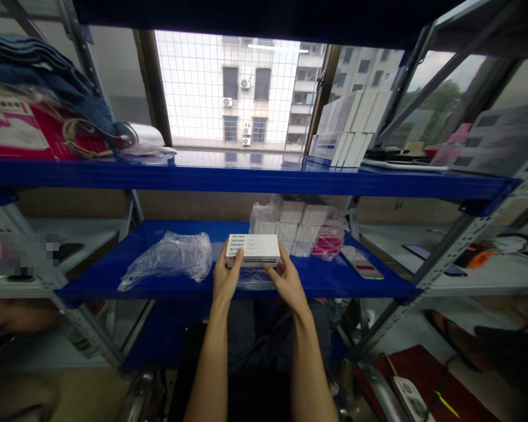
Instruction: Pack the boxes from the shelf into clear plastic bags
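Note:
Between my two hands is a small white box (259, 248) with barcodes printed on its left part, lifted over the front edge of the blue shelf (158, 285). My left hand (227, 272) grips its left end, thumb across the printed face. The right end is held by my right hand (286, 276), with the thumb at the lower front edge. Beneath the box, part of a clear plastic wrap (255, 279) shows on the shelf. To the left lies a crumpled clear plastic bag (176, 258). Behind the box, clear plastic surrounds several stacked white boxes (303, 220).
A pink packet (328, 241) and a phone (361, 262) lie right of the wrapped boxes. The upper shelf (229, 176) crosses above, carrying more white boxes (352, 129) and a red package (35, 132). Metal posts (382, 325) flank the shelf. Another person's foot (457, 340) is at right.

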Tool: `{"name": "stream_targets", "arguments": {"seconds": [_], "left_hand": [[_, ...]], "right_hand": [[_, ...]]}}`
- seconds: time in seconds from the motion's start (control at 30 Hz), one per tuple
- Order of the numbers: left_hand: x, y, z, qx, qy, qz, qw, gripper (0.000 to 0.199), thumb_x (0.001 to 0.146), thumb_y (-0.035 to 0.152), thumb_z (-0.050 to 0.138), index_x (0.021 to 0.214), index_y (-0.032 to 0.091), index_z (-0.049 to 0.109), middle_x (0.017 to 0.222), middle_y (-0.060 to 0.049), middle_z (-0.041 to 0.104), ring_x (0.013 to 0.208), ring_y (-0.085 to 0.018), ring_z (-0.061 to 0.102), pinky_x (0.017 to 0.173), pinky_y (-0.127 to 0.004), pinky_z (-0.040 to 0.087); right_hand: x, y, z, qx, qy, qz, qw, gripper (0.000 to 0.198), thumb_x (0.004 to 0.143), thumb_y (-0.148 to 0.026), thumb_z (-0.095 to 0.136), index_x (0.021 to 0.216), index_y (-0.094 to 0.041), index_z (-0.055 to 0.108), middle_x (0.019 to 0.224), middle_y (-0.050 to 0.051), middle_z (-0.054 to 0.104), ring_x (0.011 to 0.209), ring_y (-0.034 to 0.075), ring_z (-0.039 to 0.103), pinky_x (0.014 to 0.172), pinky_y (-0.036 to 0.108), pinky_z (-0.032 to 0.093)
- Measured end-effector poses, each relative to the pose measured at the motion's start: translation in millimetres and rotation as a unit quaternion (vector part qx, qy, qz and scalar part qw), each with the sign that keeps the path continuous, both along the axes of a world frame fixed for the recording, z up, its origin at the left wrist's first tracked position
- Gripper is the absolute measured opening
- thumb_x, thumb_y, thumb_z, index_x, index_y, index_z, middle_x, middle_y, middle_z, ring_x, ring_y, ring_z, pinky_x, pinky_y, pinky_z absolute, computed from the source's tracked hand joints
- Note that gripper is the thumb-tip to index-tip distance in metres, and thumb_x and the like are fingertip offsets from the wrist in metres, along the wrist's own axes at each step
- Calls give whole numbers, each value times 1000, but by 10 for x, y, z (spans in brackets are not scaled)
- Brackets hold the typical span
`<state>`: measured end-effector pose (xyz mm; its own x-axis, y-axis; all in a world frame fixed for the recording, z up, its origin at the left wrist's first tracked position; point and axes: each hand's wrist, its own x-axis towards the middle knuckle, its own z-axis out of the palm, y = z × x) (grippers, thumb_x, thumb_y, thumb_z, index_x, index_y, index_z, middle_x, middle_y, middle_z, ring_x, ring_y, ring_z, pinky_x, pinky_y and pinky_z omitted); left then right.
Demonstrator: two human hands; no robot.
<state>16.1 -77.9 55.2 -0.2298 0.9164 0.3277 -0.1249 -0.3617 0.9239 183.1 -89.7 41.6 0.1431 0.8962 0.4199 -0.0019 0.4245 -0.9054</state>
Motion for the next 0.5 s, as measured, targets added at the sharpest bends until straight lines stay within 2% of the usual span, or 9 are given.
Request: {"name": "stream_targets", "arguments": {"seconds": [0.13, 0.27, 0.37, 0.5], "left_hand": [[84, 111, -261, -5, 73, 23, 997, 57, 91, 48, 70, 142, 26, 58, 144, -9, 64, 136, -26, 58, 119, -42, 41], [120, 139, -383, -30, 138, 54, 989, 58, 95, 45, 64, 147, 21, 53, 141, -13, 65, 134, -28, 59, 118, -46, 42], [135, 124, -353, -6, 175, 95, 980, 57, 92, 39, 68, 144, 19, 57, 136, -16, 68, 128, -31, 64, 113, -48, 47], [96, 59, -173, 92, 193, 176, 961, 35, 92, 29, 64, 124, 18, 71, 126, -15, 72, 119, -28, 68, 108, -43, 52]], "right_hand": [[79, 147, -286, -36, -28, -32, 998, 81, 77, -38, 79, 151, -25, 49, 142, 8, 64, 128, 29, 64, 114, 51, 45], [103, 184, -396, -55, -27, -36, 997, 72, 77, -39, 79, 144, -25, 56, 134, 6, 70, 124, 27, 66, 111, 50, 48], [98, 172, -359, -63, -29, -39, 997, 65, 75, -42, 79, 135, -23, 64, 126, 7, 75, 119, 27, 69, 106, 48, 52], [167, 117, -224, -109, -14, -44, 993, 60, 74, -54, 75, 122, -18, 72, 119, 11, 77, 111, 30, 72, 99, 45, 56]]}}
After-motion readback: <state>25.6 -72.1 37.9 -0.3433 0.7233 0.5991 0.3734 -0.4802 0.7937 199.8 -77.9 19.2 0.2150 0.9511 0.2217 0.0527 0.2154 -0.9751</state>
